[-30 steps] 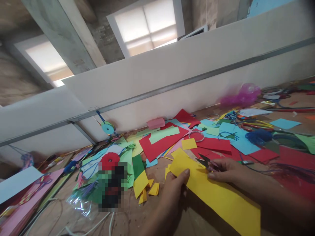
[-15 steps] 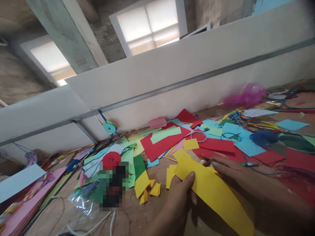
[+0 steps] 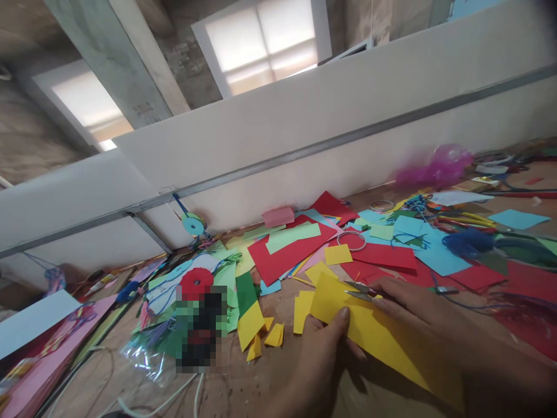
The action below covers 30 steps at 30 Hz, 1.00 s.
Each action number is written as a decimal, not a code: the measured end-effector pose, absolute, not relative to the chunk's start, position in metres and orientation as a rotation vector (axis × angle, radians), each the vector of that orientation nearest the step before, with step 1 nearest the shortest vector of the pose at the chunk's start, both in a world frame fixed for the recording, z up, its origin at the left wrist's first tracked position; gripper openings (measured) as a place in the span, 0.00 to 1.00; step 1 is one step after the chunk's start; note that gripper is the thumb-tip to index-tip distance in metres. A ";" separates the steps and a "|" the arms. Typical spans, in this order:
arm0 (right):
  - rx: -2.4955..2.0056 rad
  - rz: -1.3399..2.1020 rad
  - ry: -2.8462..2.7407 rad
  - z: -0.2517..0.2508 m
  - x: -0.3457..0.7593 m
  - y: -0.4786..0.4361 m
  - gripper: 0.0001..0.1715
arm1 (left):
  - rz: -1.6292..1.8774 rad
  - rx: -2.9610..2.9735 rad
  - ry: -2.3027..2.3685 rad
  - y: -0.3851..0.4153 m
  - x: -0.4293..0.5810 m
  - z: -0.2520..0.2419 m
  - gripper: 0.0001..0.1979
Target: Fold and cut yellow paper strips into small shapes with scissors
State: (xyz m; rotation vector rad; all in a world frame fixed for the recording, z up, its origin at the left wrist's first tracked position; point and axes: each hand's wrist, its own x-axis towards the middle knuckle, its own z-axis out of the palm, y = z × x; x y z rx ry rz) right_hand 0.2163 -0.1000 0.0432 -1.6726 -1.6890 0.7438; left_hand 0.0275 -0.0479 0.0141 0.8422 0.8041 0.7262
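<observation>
A long strip of yellow paper is pinched in my left hand, thumb on top near its left end. My right hand is closed around small scissors; their blades are parted at the upper edge of the strip, and the handles are hidden by my fingers. Just beyond my left hand lie smaller yellow paper pieces. Another yellow rectangle rests farther back. Folded yellow scraps are on the table to the left.
Red sheets, blue sheets and green paper cover the table's back. A metal ring lies among them. At left are a red paper disc and a pink stack. A white partition rises behind.
The scissors have moved slightly left and down to the strip's upper edge, and their blades now show apart. My left hand and the yellow strip have shifted a little right.
</observation>
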 end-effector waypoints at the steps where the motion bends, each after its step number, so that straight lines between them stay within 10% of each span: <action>1: -1.677 0.732 -1.694 0.042 0.217 -0.100 0.23 | 0.724 0.837 0.799 -0.049 0.028 0.015 0.24; 30: -1.654 0.718 -1.614 0.044 0.215 -0.099 0.21 | 0.670 0.797 0.818 -0.054 0.027 0.011 0.35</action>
